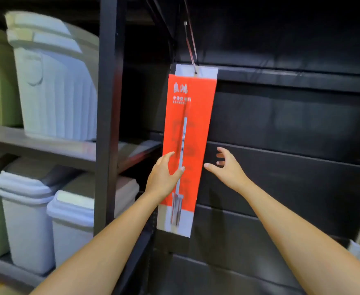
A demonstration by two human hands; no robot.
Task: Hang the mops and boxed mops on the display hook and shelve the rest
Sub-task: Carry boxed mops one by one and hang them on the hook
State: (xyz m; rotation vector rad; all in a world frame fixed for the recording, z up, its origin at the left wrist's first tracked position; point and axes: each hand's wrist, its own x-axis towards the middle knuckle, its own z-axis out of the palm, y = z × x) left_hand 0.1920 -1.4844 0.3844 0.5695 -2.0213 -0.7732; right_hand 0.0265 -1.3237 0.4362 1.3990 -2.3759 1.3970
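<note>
Backing the scene: black slatted display wall [291, 128]. Hanging against it, long axis vertical, by its top hole from thin metal display hook [190, 41]: long flat red-and-white boxed mop [192, 116]. Standing well left on grey shelves [36, 143]: pale ribbed plastic bins [55, 92], not obstructing. Resting open against box's lower front: left hand [164, 177]. Hovering just beside right edge, open, gripping nothing: right hand [228, 167].

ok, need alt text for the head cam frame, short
A long red and white mop box hangs from a metal display hook on a black slatted wall, with the person's left hand touching its front and the open right hand just beside it. Pale plastic bins fill the shelves to the left.
</note>
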